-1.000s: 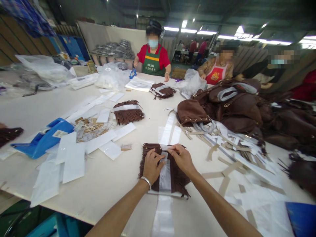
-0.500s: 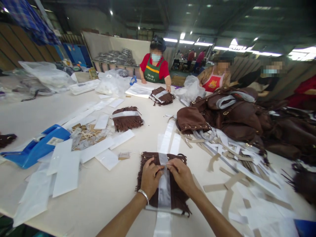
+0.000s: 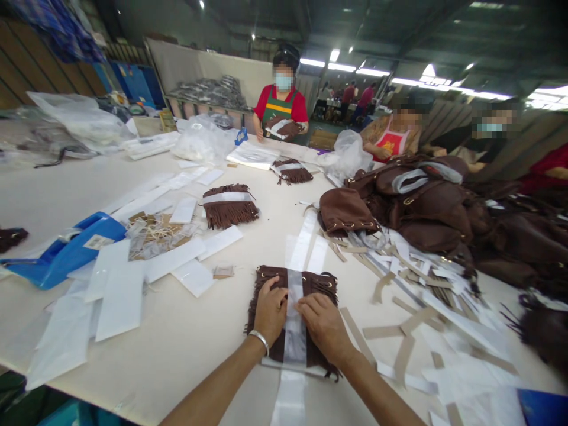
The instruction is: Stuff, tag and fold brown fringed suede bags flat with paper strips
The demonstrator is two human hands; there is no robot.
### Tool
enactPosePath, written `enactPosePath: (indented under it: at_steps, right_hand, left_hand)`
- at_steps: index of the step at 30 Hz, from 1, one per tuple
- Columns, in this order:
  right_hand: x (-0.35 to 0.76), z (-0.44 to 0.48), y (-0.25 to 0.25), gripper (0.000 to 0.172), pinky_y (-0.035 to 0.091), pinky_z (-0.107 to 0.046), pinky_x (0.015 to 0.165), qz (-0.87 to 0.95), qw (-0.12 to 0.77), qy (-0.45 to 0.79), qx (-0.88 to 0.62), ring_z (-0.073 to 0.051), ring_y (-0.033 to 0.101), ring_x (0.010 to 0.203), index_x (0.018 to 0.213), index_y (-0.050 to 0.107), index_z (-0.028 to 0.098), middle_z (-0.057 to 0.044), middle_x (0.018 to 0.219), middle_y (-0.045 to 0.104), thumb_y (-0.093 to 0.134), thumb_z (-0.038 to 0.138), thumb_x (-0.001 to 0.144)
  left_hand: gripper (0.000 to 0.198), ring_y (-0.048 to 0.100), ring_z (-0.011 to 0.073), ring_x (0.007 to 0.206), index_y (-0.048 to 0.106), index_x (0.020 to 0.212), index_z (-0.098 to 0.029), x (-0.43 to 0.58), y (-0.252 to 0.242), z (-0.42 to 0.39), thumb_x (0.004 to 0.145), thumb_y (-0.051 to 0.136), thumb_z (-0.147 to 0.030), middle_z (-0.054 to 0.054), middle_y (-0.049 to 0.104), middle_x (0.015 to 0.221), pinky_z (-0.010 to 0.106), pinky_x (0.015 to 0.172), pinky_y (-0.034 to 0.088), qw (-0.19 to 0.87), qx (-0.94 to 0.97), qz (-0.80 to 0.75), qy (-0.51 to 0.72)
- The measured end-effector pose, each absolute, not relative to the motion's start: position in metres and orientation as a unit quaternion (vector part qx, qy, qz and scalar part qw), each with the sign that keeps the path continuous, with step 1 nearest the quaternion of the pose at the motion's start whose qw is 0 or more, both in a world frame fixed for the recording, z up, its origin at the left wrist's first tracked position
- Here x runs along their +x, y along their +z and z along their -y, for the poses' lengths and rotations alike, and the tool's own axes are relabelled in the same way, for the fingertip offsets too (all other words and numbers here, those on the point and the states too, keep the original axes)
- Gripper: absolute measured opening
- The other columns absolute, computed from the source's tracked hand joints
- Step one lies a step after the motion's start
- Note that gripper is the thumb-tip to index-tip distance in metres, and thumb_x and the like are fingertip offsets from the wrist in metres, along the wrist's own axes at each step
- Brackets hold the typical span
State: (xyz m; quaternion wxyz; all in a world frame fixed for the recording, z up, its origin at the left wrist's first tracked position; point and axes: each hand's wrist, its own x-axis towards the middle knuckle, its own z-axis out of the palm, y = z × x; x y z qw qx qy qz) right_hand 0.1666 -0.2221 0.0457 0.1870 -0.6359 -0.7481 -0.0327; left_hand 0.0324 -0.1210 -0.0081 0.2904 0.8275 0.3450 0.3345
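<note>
A brown fringed suede piece lies on the white table right in front of me. A clear plastic strip runs lengthwise over its middle. My left hand rests on the piece left of the strip, fingers curled down onto it, a silver bangle at the wrist. My right hand lies on the right side, its fingertips pressing the strip's edge. Neither hand lifts anything.
Another banded fringed piece lies further back. White sheets and a blue tray sit at left. Brown bags and paper strips crowd the right. Across the table a person in a green apron holds a fringed piece; others sit at right.
My hands slid down the strip toward me, from the piece's top edge to its middle. The person in the green apron has picked up a fringed piece.
</note>
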Motion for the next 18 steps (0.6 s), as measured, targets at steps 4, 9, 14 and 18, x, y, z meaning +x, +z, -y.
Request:
enactPosePath:
  at_steps: [4,9,14,18]
  right_hand:
    - [0.164,0.224,0.046,0.015,0.041,-0.038,0.09,0.768,0.162,-0.047,-0.618,-0.021,0.051,0.095,0.1,0.063,0.017,-0.008,0.098,0.064,0.052,0.014,0.092]
    - [0.162,0.229,0.047,0.02,0.039,-0.04,0.093,0.772,0.154,-0.034,-0.616,-0.022,0.049,0.097,0.103,0.062,0.016,-0.009,0.1,0.062,0.049,0.01,0.09]
    - [0.164,0.234,0.043,0.023,0.038,-0.041,0.094,0.777,0.144,-0.033,-0.612,-0.023,0.048,0.099,0.105,0.062,0.016,-0.01,0.101,0.062,0.049,0.008,0.088]
    - [0.165,0.235,0.04,0.022,0.038,-0.041,0.094,0.783,0.137,-0.033,-0.606,-0.024,0.047,0.099,0.104,0.062,0.016,-0.009,0.1,0.061,0.049,0.009,0.088]
  left_hand:
    - [0.037,0.045,0.0259,0.127,0.061,0.1,-0.019,0.033,-0.009,0.121,0.073,0.049,0.003,0.004,0.065,0.08,0.048,0.104,0.041,0.301,0.812,-0.362,0.345]
    - [0.036,0.043,0.0242,0.129,0.057,0.103,-0.02,0.033,-0.009,0.122,0.075,0.048,0.002,0.003,0.063,0.08,0.048,0.107,0.038,0.308,0.809,-0.362,0.346]
    - [0.032,0.041,0.0257,0.13,0.055,0.105,-0.02,0.033,-0.01,0.122,0.077,0.051,-0.003,0.003,0.062,0.08,0.05,0.108,0.037,0.31,0.81,-0.355,0.349]
    - [0.031,0.04,0.0262,0.131,0.055,0.105,-0.02,0.033,-0.01,0.121,0.078,0.051,-0.005,0.004,0.063,0.083,0.049,0.107,0.038,0.3,0.815,-0.359,0.343]
